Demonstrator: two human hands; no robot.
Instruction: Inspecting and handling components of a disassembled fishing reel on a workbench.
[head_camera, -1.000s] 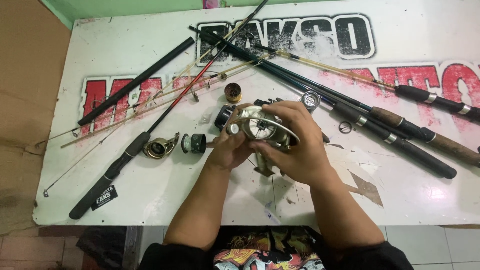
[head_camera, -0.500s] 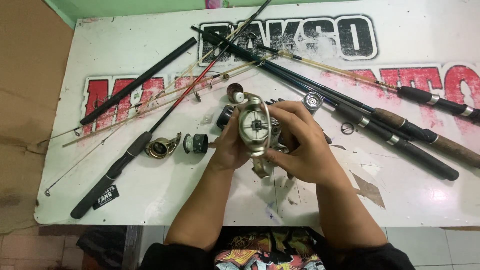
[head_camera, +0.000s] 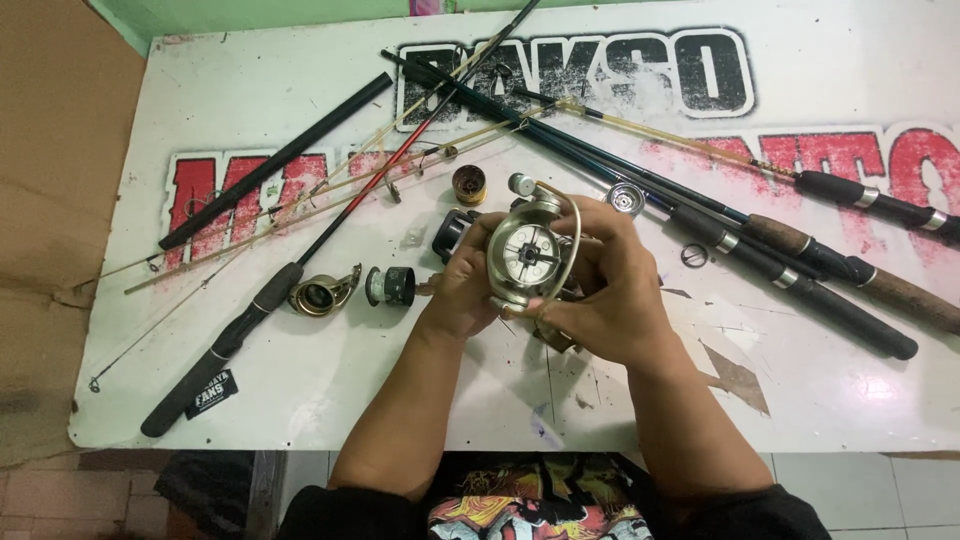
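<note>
A silver spinning reel is held above the white tabletop, its round rotor face turned up toward the camera and a thin wire bail arching along its right side. The left hand is closed around the reel's left flank, fingers curled under it and thumb pressed to the rim. The right hand is wrapped around the right flank; its fingers are bent over the upper edge and the thumb lies along the lower edge, so the reel is gripped firmly from both sides.

Positions are given relative to the reel. Just to its left a dark spool lies on the table, and further left a bronze reel part is seen. Above and slightly left a small brass-coloured spool stands upright. A small metal cap is noted just above and right, and a small ring to the right. A black cylindrical part is partly hidden behind the left fingers.

Several fishing rods are spread beyond the reel: a black-handled rod running down to the lower left, and cork- and foam-handled rods fanning to the right.
</note>
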